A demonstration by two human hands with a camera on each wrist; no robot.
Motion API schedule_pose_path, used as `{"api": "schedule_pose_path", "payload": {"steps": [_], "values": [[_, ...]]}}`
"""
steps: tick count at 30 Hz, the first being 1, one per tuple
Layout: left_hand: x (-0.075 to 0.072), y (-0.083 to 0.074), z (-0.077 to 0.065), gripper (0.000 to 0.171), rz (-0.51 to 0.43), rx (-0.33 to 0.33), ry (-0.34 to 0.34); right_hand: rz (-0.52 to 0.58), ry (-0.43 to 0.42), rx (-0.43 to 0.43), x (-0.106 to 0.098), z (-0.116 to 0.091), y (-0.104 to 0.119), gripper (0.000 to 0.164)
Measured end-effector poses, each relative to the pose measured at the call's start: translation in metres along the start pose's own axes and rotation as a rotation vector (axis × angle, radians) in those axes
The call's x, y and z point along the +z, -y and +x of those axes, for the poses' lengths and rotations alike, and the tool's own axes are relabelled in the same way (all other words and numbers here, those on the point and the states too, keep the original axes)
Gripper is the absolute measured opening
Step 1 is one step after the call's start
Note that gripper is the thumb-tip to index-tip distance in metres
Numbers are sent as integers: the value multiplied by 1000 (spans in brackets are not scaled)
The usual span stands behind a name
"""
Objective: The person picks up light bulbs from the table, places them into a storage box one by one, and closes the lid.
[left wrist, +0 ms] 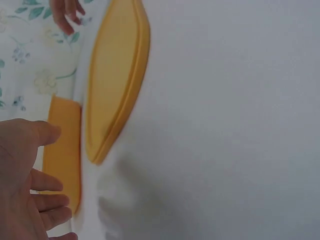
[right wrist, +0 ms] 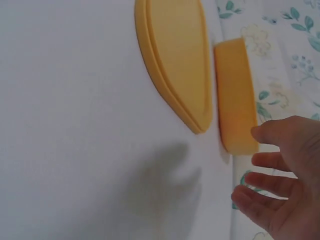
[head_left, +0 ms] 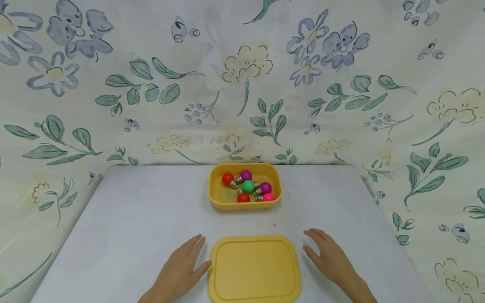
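A flat yellow lid (head_left: 254,269) with a raised rim lies on the table in front of me. Just left of it is my left hand (head_left: 179,267), its fingers spread and holding nothing; the thumb tip is close to the lid's edge. To the lid's right, my right hand (head_left: 333,259) hovers with relaxed fingers and nothing in it. Beyond the lid stands a yellow tray (head_left: 217,202) with several small colored bulbs, among them a red bulb (head_left: 227,179), a green bulb (head_left: 248,186) and a pink bulb (head_left: 268,197). Both wrist views show the hands above the table.
The white table (head_left: 151,202) extends to both sides of the tray. Behind it and along its sides hangs a floral cloth (head_left: 212,38), which meets the table's far edge right behind the tray.
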State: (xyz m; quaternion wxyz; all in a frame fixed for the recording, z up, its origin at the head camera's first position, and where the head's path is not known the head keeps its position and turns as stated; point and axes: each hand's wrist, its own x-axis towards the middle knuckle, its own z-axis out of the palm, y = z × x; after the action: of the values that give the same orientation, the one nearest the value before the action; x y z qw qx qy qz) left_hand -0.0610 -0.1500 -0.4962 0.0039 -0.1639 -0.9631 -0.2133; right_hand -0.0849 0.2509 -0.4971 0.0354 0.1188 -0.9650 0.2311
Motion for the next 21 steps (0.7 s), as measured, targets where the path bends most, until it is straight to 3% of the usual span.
{"api": "schedule_pose_path", "payload": {"steps": [6,10,16,21], "values": [[14,-3,-7,59,-10,1,87,102,134,88,12,-7,7,41],[19,-3,-9,58,-31,-3,124,107,210,78,19,-12,10,46],[23,-5,-9,61,-59,-24,141,113,234,47,27,-18,17,50],[27,-8,-9,65,-139,-59,127,137,239,60,30,-22,20,52]]}}
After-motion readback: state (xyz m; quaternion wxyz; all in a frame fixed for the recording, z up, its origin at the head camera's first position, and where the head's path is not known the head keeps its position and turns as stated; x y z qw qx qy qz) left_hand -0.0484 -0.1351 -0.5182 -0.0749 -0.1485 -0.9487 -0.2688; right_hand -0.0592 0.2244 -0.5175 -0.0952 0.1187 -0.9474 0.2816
